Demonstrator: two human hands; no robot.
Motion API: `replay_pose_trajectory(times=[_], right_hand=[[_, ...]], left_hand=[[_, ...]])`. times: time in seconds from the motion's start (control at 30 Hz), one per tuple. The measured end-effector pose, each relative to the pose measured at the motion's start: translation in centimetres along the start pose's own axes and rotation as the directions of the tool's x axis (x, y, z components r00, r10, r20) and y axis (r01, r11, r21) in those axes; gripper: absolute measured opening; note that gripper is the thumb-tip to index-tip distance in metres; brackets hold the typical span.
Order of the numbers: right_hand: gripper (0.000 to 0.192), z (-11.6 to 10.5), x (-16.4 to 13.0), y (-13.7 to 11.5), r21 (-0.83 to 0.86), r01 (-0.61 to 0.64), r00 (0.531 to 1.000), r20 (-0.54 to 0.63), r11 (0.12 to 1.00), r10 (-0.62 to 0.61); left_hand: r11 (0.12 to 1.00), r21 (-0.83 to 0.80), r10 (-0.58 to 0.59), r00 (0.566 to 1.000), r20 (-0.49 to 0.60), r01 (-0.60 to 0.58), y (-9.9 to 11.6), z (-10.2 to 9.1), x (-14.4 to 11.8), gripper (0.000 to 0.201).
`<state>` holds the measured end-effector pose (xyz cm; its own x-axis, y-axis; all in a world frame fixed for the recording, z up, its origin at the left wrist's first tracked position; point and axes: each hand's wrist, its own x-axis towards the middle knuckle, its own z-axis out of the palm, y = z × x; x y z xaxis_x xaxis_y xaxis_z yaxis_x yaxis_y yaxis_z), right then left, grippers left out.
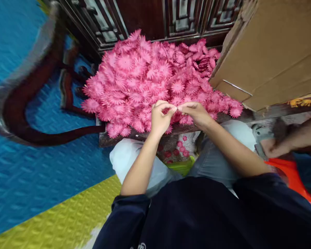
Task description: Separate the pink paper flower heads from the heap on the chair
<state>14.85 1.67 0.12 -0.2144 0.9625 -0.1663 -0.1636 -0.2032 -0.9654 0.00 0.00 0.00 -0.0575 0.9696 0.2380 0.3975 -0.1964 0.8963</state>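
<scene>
A large heap of pink artificial flower heads (145,76) covers the dark wooden bench (103,138) in front of me. Over the near side of the heap, my left hand (161,116) is closed in a pinch, thumb against forefinger. My right hand (195,112) pinches too, its fingertips meeting those of the left. Whatever lies between the fingertips is too small to make out. Several pink pieces (181,148) lie on the floor between my knees.
Right of the heap stands a large cardboard sheet (274,55). A curved dark wood armrest (15,114) rises at the left. Behind is a carved wooden panel (145,17). Another person's hand (269,148) is at the right, near a red plastic stool (292,176).
</scene>
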Motion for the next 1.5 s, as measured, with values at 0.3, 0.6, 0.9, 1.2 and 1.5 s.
replay_pose_trajectory(times=[0.3, 0.6, 0.9, 1.2, 1.5], right_hand=[[0.014, -0.1, 0.0, -0.1, -0.116, 0.096, 0.994, -0.043, 0.989, -0.101], [0.009, 0.4, -0.9, -0.8, -0.503, 0.367, 0.918, 0.057, 0.782, -0.393], [0.008, 0.2, -0.5, 0.1, -0.532, 0.273, 0.935, -0.049, 0.802, -0.351], [0.021, 0.4, -0.4, -0.4, -0.197, 0.059, 0.998, 0.015, 0.979, -0.058], [0.026, 0.7, -0.6, -0.5, -0.054, -0.052, 0.999, 0.013, 0.997, 0.053]], left_hand=[[0.996, 0.084, 0.013, 0.999, -0.04, -0.009, 0.6, 0.3, -0.1, 0.006], [0.998, -0.045, -0.047, 0.999, -0.018, 0.046, 0.9, 0.1, -0.1, 0.015], [0.985, -0.08, -0.158, 0.986, -0.059, 0.153, 0.5, 0.1, 0.2, 0.008], [0.991, -0.079, -0.113, 0.992, -0.055, 0.108, 0.6, 0.2, 0.1, 0.01], [0.988, -0.138, -0.068, 0.998, 0.016, 0.07, 0.5, 0.4, 0.0, 0.009]])
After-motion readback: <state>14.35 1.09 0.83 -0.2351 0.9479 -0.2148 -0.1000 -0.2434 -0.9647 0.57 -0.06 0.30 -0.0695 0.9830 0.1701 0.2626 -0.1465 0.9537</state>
